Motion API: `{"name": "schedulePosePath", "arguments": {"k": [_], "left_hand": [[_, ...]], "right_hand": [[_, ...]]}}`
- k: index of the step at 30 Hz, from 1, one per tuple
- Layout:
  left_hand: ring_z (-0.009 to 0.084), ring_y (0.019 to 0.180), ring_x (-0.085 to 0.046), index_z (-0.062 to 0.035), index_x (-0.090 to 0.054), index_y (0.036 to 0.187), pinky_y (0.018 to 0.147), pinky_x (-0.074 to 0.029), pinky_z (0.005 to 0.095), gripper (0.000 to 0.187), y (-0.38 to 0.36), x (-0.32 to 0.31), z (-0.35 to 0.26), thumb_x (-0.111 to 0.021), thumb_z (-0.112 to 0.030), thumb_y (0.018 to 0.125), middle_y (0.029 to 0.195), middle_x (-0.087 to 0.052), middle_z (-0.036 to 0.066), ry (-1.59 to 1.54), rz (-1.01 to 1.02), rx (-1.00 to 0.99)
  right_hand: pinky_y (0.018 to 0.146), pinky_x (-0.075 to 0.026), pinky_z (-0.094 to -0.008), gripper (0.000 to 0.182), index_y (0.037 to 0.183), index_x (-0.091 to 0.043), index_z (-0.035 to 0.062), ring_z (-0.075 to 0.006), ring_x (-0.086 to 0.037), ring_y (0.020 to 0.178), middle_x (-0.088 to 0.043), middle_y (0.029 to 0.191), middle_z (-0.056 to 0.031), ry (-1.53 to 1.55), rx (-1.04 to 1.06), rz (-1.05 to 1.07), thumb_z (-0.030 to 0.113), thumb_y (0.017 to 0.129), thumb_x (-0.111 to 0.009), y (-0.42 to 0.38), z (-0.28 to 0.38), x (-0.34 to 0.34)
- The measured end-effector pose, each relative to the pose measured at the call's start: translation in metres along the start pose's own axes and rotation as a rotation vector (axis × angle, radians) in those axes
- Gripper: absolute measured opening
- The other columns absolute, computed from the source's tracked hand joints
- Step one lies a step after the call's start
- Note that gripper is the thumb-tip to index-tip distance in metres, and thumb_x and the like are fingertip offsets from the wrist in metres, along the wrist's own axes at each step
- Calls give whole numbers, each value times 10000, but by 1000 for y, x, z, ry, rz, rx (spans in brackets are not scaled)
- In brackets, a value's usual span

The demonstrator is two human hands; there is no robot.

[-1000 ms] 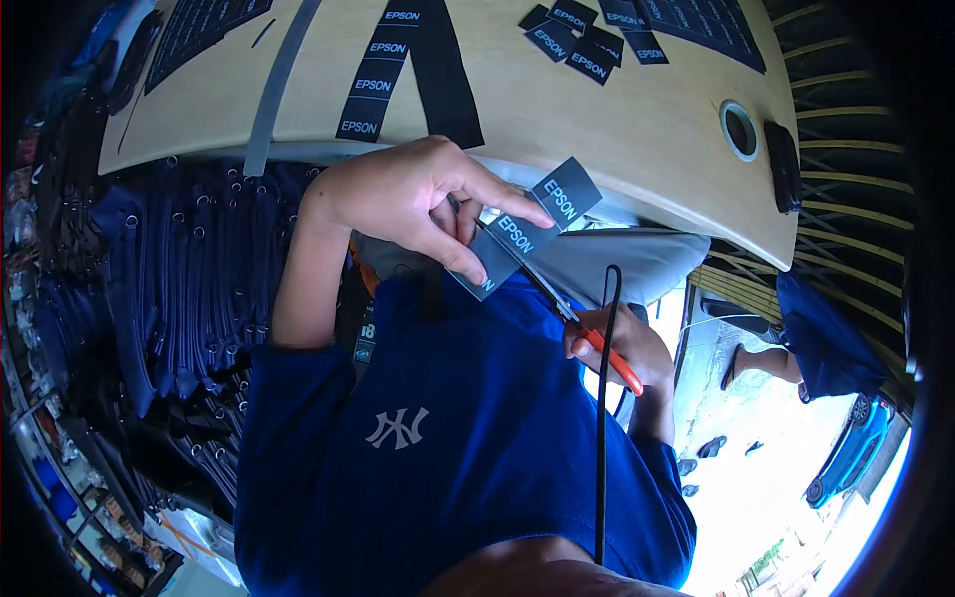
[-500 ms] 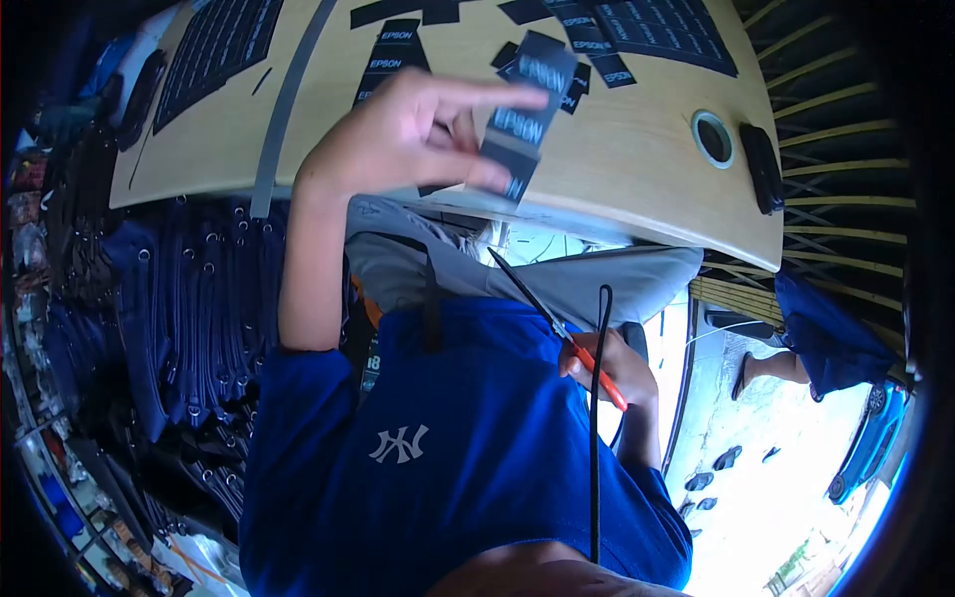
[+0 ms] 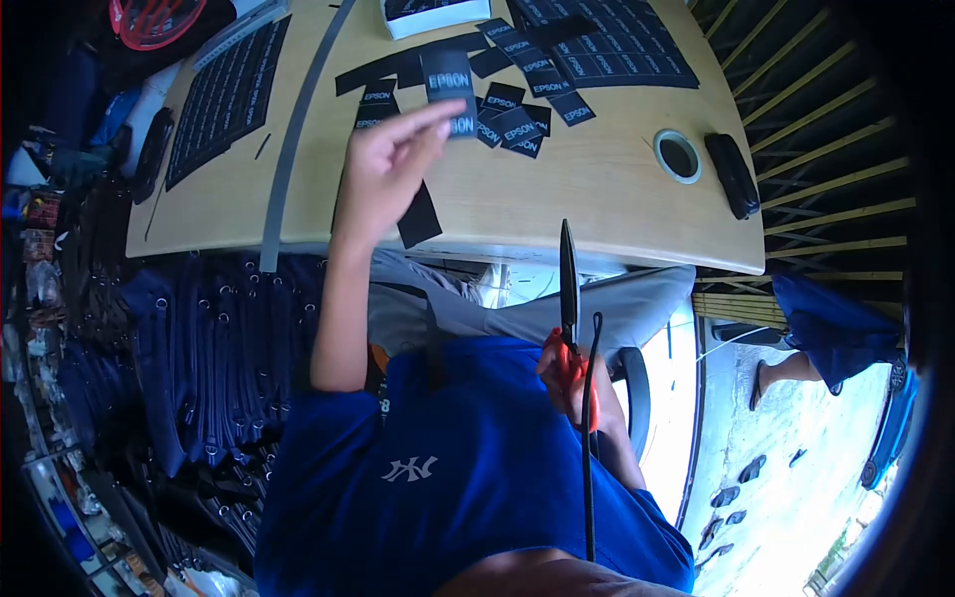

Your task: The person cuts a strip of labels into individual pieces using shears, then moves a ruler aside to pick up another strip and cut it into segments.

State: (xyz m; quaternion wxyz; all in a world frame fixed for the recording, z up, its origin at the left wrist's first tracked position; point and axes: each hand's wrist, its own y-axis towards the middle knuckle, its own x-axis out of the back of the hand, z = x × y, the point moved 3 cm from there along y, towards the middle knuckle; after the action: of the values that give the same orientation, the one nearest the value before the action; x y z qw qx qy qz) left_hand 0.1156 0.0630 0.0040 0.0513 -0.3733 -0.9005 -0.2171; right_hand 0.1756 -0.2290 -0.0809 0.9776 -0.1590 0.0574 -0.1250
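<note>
Above the table, my left hand [image 3: 393,169] pinches a dark strip [image 3: 448,88] printed EPSON between thumb and fingers. Low on the right, near my lap, my right hand [image 3: 577,383] grips red-handled scissors [image 3: 568,289], whose dark blades point up toward the table edge. Small cut EPSON labels [image 3: 519,129] lie in a loose pile just right of the held strip. A column of EPSON labels [image 3: 537,68] slants behind the pile. Another dark strip [image 3: 420,219] lies beyond my left wrist, reaching the table's front edge.
The wooden table [image 3: 607,199] carries label sheets [image 3: 627,45] at the back right and more sheets [image 3: 229,104] at left. A tape roll [image 3: 677,156] and black case [image 3: 732,176] lie at right. A white box [image 3: 438,17] stands behind. Dark straps [image 3: 214,358] hang at left.
My left hand has moved left with the strip, which now shows less of its length. The scissors have turned from slanting to nearly upright in my right hand. The view has shifted, showing more table.
</note>
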Motion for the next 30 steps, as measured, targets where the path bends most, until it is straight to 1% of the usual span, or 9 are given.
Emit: {"name": "schedulePosePath", "arguments": {"k": [4, 5, 9, 12, 16, 20, 22, 25, 30], "left_hand": [[-30, 550, -420, -35, -612, 1196, 458, -279, 138, 359, -41, -5, -18, -658, -26, 839, 712, -608, -33, -69, 76, 100], [-32, 555, -432, -36, -604, 1207, 458, -280, 131, 384, -50, -9, -23, -666, -15, 829, 712, -613, -30, -95, 100, 122], [12, 687, -538, -3, -557, 1251, 589, -427, 163, 479, -82, -21, -37, -670, 69, 791, 906, -638, 41, -275, 203, 179], [55, 750, -599, 13, -556, 1243, 686, -489, 198, 475, -101, -28, -28, -660, 84, 786, 1118, -624, 125, -339, 251, 173], [65, 792, -615, -8, -570, 1236, 708, -502, 211, 462, -106, -34, -31, -662, 72, 790, 1097, -643, 124, -287, 228, 115], [42, 710, -546, 38, -561, 1227, 667, -450, 191, 475, -104, -34, -34, -674, 100, 770, 838, -629, 28, -189, 227, 95], [46, 724, -573, -3, -575, 1229, 663, -469, 194, 477, -105, -30, -35, -680, 80, 772, 905, -649, 51, -190, 249, 152], [41, 708, -583, -43, -587, 1235, 643, -474, 192, 489, -104, -22, -31, -693, 59, 770, 910, -657, 53, -222, 257, 215], [26, 653, -537, -3, -537, 1276, 604, -435, 178, 558, -96, -6, -27, -702, 80, 749, 745, -604, 6, -289, 230, 180]], "right_hand": [[521, -336, -243, 694, 896, -539, -10, -87, -446, 578, -471, 667, -4, 152, 346, -78, 678, 808, -518, 23, 23, -22], [559, -376, -239, 545, 921, -530, -13, -83, -471, 626, -502, 700, -10, 213, 405, -90, 529, 872, -563, 31, 21, -25], [672, -441, -224, 179, 940, -532, -29, -78, -528, 740, -559, 786, -34, 203, 422, -280, 123, 896, -614, 47, 59, -30], [576, -401, -172, 133, 951, -539, -11, -22, -508, 672, -548, 768, 1, 256, 375, -372, 25, 860, -629, 49, 65, -31], [540, -375, -156, 121, 935, -537, -1, -1, -490, 645, -537, 748, 27, 187, 402, -381, 0, 853, -627, 49, 67, -31], [543, -364, -186, 240, 895, -521, 11, -29, -459, 627, -507, 714, 27, 61, 408, -344, 163, 828, -694, 50, 51, -28], [543, -360, -204, 348, 881, -514, 15, -44, -446, 619, -497, 705, 19, 21, 449, -314, 291, 822, -719, 48, 46, -23], [551, -334, -247, 783, 868, -490, 15, -89, -425, 624, -466, 726, -11, 59, 390, -113, 784, 723, -509, 39, 51, -21], [561, -324, -251, 917, 983, -505, 10, -101, -410, 625, -454, 786, -25, 65, 267, -69, 866, 657, -455, 25, 34, -16]]}}
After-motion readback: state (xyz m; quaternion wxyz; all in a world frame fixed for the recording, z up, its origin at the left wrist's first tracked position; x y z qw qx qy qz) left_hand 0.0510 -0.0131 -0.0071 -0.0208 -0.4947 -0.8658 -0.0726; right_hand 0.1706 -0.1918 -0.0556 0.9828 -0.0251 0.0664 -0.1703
